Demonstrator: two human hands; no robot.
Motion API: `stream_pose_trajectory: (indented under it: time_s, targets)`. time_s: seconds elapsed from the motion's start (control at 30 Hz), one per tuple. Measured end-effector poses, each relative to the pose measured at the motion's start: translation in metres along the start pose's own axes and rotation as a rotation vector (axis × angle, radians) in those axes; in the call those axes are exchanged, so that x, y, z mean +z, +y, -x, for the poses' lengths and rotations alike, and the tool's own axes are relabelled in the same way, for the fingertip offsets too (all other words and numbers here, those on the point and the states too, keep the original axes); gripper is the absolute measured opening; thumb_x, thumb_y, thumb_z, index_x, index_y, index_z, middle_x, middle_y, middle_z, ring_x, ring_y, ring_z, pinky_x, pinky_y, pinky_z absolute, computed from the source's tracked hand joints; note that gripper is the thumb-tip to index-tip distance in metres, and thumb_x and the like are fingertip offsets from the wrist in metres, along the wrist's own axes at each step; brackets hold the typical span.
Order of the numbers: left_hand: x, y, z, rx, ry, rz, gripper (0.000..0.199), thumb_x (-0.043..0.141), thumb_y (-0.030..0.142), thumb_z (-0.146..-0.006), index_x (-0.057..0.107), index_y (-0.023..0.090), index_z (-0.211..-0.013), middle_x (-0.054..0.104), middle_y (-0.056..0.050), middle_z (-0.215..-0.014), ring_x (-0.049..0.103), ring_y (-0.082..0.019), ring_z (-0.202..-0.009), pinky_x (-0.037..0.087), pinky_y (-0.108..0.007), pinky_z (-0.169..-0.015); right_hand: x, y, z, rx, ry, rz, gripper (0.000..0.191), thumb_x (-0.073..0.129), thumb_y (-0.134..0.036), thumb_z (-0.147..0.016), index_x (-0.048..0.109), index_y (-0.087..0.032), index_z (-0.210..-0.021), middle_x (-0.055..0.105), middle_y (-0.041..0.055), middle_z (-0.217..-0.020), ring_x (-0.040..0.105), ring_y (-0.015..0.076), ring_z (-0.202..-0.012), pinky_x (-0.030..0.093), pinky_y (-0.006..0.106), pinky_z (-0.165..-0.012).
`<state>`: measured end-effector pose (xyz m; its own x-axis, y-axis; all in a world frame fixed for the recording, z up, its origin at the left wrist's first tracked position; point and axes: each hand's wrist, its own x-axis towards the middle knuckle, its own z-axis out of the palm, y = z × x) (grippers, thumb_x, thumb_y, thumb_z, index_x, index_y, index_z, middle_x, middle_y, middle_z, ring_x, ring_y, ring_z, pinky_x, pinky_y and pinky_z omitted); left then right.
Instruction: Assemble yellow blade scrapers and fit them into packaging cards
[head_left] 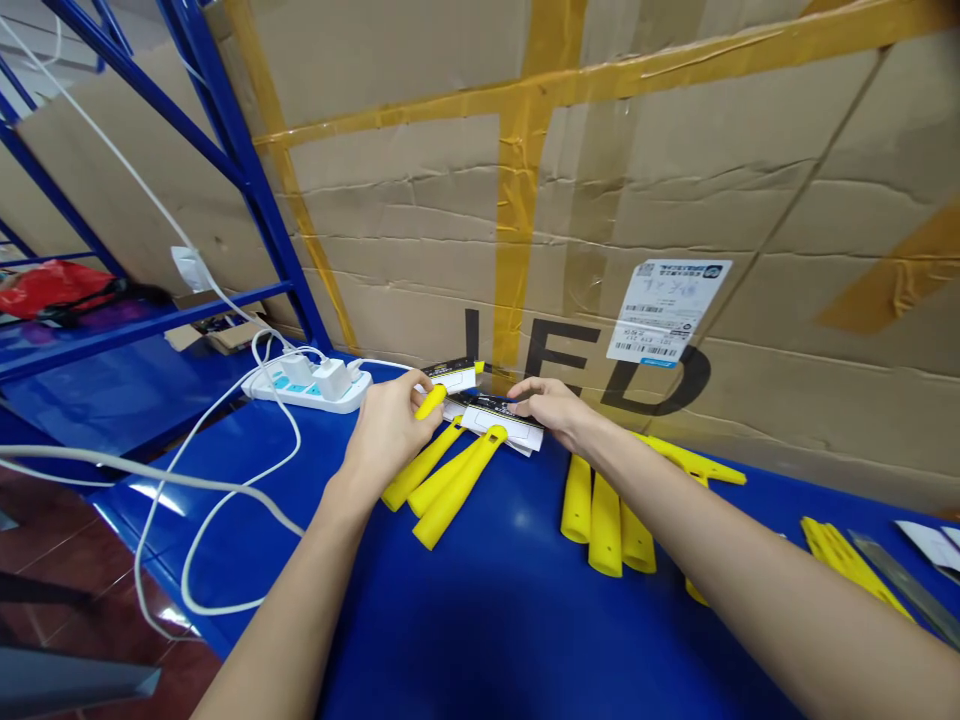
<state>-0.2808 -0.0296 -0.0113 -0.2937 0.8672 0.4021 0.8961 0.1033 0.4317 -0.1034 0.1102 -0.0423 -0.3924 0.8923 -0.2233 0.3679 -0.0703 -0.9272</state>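
My left hand (394,420) is closed around the yellow handle of a squeegee (431,402), whose head is wrapped in a black and white card. Just below it on the blue table lie several more squeegees (457,490), their handles towards me and their card-wrapped heads overlapping. The thumb and fingers of my right hand (551,408) pinch the right end of a card sleeve (502,420) on this pile. Under my right forearm rest several yellow handles (606,525) side by side, partly hidden. A bare yellow T-shaped head (697,463) shows behind the forearm.
A large taped cardboard box (420,220) stands along the back of the blue table (487,630). To the left, a white power strip (322,388) trails loose cables (289,440) beside a blue metal frame (244,170). Yellow strips (851,560) and a grey strip (911,590) lie far right.
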Motion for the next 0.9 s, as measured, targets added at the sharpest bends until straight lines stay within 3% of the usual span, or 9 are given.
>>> stream_pose_trajectory:
  time_s: [0.13,0.3,0.4,0.47,0.57,0.73,0.9]
  targets:
    - [0.003,0.002,0.002,0.081,-0.117,-0.047,0.026,0.068,0.029,-0.079,0.069,0.019,-0.103,0.071,-0.003,-0.081,0.065,-0.020,-0.074,0.045,-0.029,-0.067,0.005,0.013,-0.007,-0.040,0.081,0.152,0.026,0.063,-0.033,-0.098,0.064,-0.015,-0.116,0.068,0.0067,-0.109,0.068,0.0171,-0.088,0.059,0.035,-0.075]
    - [0.013,0.002,0.005,0.116,-0.225,-0.099,0.034,0.063,0.029,-0.083,0.070,0.019,-0.115,0.069,-0.004,-0.075,0.062,-0.022,-0.067,0.042,-0.031,-0.061,0.004,0.019,0.002,-0.191,0.133,0.338,0.017,0.064,-0.029,-0.097,0.067,-0.015,-0.106,0.069,0.0061,-0.109,0.067,0.0187,-0.095,0.056,0.039,-0.085]
    - [0.017,0.003,0.006,0.172,-0.273,-0.104,0.040,0.061,0.041,-0.088,0.069,0.019,-0.121,0.073,-0.008,-0.096,0.065,-0.025,-0.086,0.048,-0.034,-0.077,0.003,0.021,0.009,-0.290,0.142,0.417,0.006,0.063,-0.016,-0.094,0.067,-0.017,-0.098,0.070,0.0047,-0.101,0.065,0.0188,-0.095,0.051,0.038,-0.089]
    - [0.017,0.005,0.007,0.184,-0.292,-0.124,0.053,0.061,0.055,-0.088,0.066,0.020,-0.128,0.070,-0.011,-0.114,0.063,-0.029,-0.103,0.047,-0.039,-0.092,0.003,0.022,0.011,-0.338,0.156,0.452,0.010,0.060,-0.012,-0.092,0.067,-0.019,-0.095,0.071,0.0053,-0.099,0.064,0.0198,-0.095,0.048,0.036,-0.088]
    - [0.017,0.011,0.011,0.118,-0.319,-0.185,0.071,0.055,0.073,-0.084,0.061,0.023,-0.133,0.064,-0.014,-0.123,0.059,-0.033,-0.110,0.046,-0.047,-0.097,0.001,0.024,0.012,-0.402,0.174,0.492,0.012,0.059,-0.015,-0.092,0.065,-0.021,-0.100,0.071,0.0075,-0.104,0.063,0.0223,-0.100,0.045,0.035,-0.090]
    - [0.017,0.020,0.018,-0.021,-0.300,-0.280,0.080,0.047,0.088,-0.075,0.060,0.026,-0.123,0.057,-0.015,-0.124,0.053,-0.041,-0.116,0.045,-0.056,-0.095,-0.007,0.022,0.021,-0.533,0.142,0.563,0.017,0.060,-0.020,-0.091,0.064,-0.021,-0.107,0.068,0.0089,-0.112,0.058,0.0249,-0.111,0.042,0.038,-0.098]
    - [0.016,0.021,0.021,-0.172,-0.401,-0.226,0.097,0.047,0.094,-0.066,0.049,0.026,-0.134,0.051,-0.016,-0.127,0.062,-0.039,-0.106,0.049,-0.051,-0.091,-0.020,0.018,0.037,-0.672,0.034,0.674,0.032,0.067,-0.018,-0.078,0.064,-0.024,-0.109,0.059,0.0078,-0.119,0.050,0.0280,-0.116,0.041,0.041,-0.099]
